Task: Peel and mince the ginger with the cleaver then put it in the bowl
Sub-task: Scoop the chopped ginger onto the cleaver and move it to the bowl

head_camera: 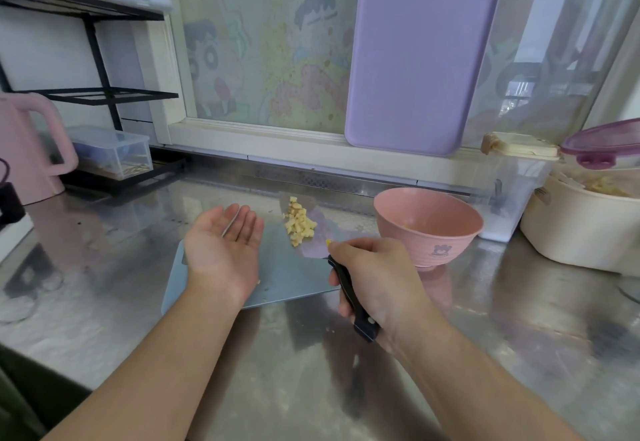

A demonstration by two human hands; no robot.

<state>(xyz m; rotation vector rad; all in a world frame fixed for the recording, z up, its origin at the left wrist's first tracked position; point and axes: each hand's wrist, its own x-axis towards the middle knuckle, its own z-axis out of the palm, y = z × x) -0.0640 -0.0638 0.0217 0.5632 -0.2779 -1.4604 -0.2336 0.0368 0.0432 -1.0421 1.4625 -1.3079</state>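
Our right hand (375,278) gripped the cleaver (313,232), minced ginger (299,222) piled on its flat blade beside the pink bowl (427,232); our left hand (223,243) hovered palm-up, fingers (242,219) straight.

A shiny steel counter (485,354) runs below a frosted, cartoon-decorated window (263,42); black shelf rack (100,59) at left.

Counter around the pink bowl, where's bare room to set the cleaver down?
Bare steel lies in front of the pink bowl, right of the right hand, and near the front edge below the cutting board. Behind and right of the bowl it is crowded: clear container, cream tub.
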